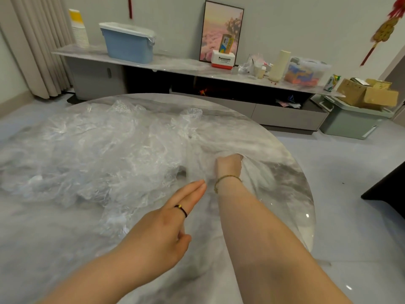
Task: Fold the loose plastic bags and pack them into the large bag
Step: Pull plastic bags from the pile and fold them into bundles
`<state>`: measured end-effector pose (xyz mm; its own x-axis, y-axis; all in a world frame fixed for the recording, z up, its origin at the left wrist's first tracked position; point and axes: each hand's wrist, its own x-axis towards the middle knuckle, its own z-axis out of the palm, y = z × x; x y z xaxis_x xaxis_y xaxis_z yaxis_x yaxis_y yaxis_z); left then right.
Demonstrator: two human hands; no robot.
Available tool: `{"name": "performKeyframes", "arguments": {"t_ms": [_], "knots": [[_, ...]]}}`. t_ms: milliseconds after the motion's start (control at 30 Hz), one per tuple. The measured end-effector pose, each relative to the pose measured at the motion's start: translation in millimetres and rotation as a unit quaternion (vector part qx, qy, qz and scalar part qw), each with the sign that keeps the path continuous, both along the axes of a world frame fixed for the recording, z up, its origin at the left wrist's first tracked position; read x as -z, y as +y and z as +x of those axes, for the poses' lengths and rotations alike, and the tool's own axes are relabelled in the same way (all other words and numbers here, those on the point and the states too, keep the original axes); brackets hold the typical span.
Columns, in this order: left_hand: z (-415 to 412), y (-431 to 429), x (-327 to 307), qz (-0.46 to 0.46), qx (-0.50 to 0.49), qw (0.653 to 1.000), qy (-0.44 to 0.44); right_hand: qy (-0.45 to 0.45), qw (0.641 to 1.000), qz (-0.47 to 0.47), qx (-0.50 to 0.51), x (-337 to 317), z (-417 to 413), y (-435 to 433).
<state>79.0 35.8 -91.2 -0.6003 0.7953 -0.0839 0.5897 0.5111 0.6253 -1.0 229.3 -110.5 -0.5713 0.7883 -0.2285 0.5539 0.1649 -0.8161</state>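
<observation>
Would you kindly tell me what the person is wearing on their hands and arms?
The left hand wears a thin black ring with a gold bead. The right hand has a slim gold bracelet at its wrist. No sleeves are in view.

A big heap of clear plastic bags (87,154) lies on the round marble table (295,194) and covers its left and middle part. The bags are thin, crumpled and shiny. They are so tangled that I cannot separate one from another, or say which is the large bag. None looks folded. At the right side of the heap, one stretched bag (197,150) lies flatter. Its film is gathered at the right hand (229,166), whose fingers curl down into it. The left hand (175,222) touches its near edge with two straight fingers.
</observation>
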Motion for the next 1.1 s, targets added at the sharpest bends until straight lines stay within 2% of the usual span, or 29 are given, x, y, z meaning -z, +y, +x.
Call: {"name": "performKeyframes", "arguments": {"t_ms": [133, 233, 333, 400, 433, 500, 600, 633, 767, 867, 967, 1100], "knots": [[-5, 5, 5, -0.027, -0.007, 1.0, 0.008, -0.012, 0.996, 0.087, 0.024, 8, -8, 1], [-11, 9, 6, -0.022, -0.019, 1.0, 0.002, -0.072, 0.974, 0.214, -0.004, 17, -12, 5], [-13, 10, 7, -0.019, -0.029, 0.999, 0.002, -0.007, 0.967, 0.248, -0.064, 24, -4, -2], [-12, 11, 8, -0.014, -0.028, 1.0, 0.001, 0.053, 0.951, 0.261, -0.158, 23, 6, -10], [-11, 11, 9, -0.01, -0.025, 1.0, -0.001, 0.041, 0.931, 0.282, -0.228, 21, 10, -12], [-9, 13, 9, -0.004, -0.018, 1.0, -0.007, -0.058, 0.873, 0.337, -0.348, 19, 9, -10], [-9, 14, 11, -0.003, -0.009, 1.0, -0.008, -0.222, 0.762, 0.462, -0.396, 27, -5, -3], [-10, 13, 12, -0.001, -0.008, 1.0, -0.009, -0.247, 0.747, 0.48, -0.389, 27, -9, -2], [-14, 13, 11, 0.003, -0.006, 1.0, -0.015, -0.307, 0.752, 0.462, -0.356, 9, -26, 2], [-11, 12, 9, -0.009, 0.002, 1.0, -0.028, -0.386, 0.732, 0.442, -0.346, 5, -37, 6], [-11, 13, 10, -0.016, 0.002, 0.999, -0.028, -0.411, 0.731, 0.422, -0.343, 5, -41, 10], [-14, 14, 14, -0.011, -0.009, 0.999, -0.03, -0.392, 0.766, 0.391, -0.326, 16, -39, 19]]}}
